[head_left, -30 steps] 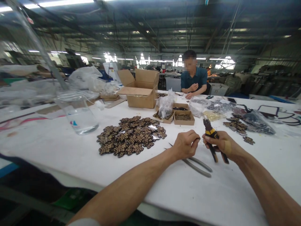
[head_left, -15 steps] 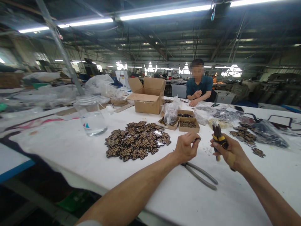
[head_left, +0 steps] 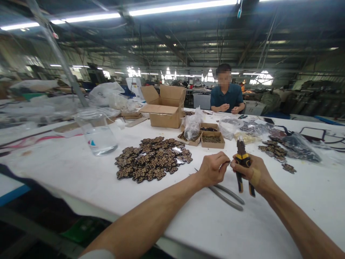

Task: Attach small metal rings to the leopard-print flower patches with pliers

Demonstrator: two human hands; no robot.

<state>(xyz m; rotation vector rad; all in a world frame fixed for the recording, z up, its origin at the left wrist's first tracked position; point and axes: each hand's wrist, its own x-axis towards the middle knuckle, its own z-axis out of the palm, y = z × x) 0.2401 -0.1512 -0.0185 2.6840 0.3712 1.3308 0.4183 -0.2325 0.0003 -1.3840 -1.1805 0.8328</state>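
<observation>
My left hand (head_left: 214,169) is closed in a pinch, with a tiny dark piece at its fingertips, too small to name. Close beside it on the right, my right hand (head_left: 256,174) is wrapped round yellow-and-black pliers (head_left: 243,160), jaws upward and handles a little spread. Its thumb side nearly meets the left fingertips; I cannot tell whether they touch. Under the left hand lies a grey-handled cutting tool (head_left: 228,198), its head partly hidden by that hand. Left of the hands spreads a heap of leopard-print, bear-shaped patches (head_left: 151,160).
Small open boxes of metal bits (head_left: 212,139) stand beyond my hands, behind them a large cardboard box (head_left: 164,117). A clear water jug (head_left: 98,135) is on the left. More patches (head_left: 273,150) and plastic bags (head_left: 303,145) lie right. A co-worker (head_left: 226,95) sits opposite.
My right hand has brought the pliers leftward to my left hand, and the pliers' handles now show spread apart. The co-worker's hand has lifted from the table. The view has shifted slightly.
</observation>
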